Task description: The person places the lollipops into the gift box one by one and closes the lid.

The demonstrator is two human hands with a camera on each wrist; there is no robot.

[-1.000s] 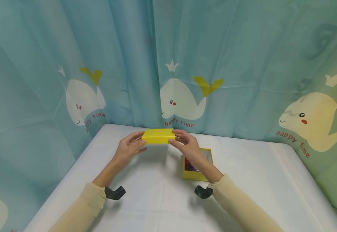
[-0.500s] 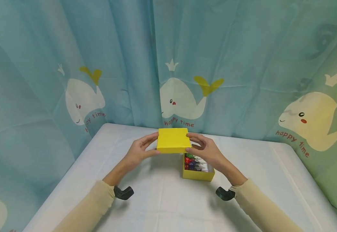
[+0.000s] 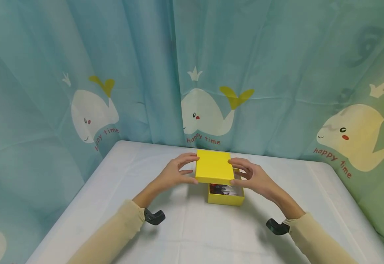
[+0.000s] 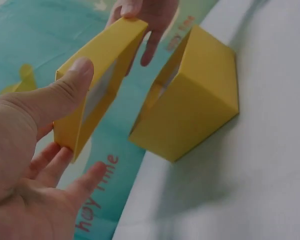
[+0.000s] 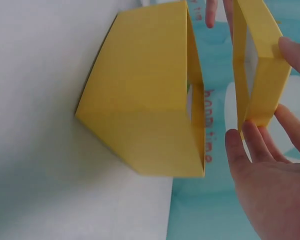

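Between both hands is a yellow box lid [image 3: 214,165], its hollow white-lined side facing down. My left hand [image 3: 176,171] grips its left side, thumb on the near corner in the left wrist view. At the opposite side, my right hand [image 3: 253,177] pinches the lid by its edges. Below the lid stands an open-topped yellow box [image 3: 225,200] on the table, apart from the lid in both wrist views. Dark and red items with pale sticks [image 3: 223,189] show inside it; the lid hides much of the contents.
The table [image 3: 185,227] has a white cover. Behind it hangs a blue-green curtain [image 3: 152,73] with white whale prints. Black devices [image 3: 154,217] are worn on both wrists, beside the cream sleeves.
Both hands have carried the lid to the right, from left of the box to over it. Its top now faces the head camera more. The box stays in place.
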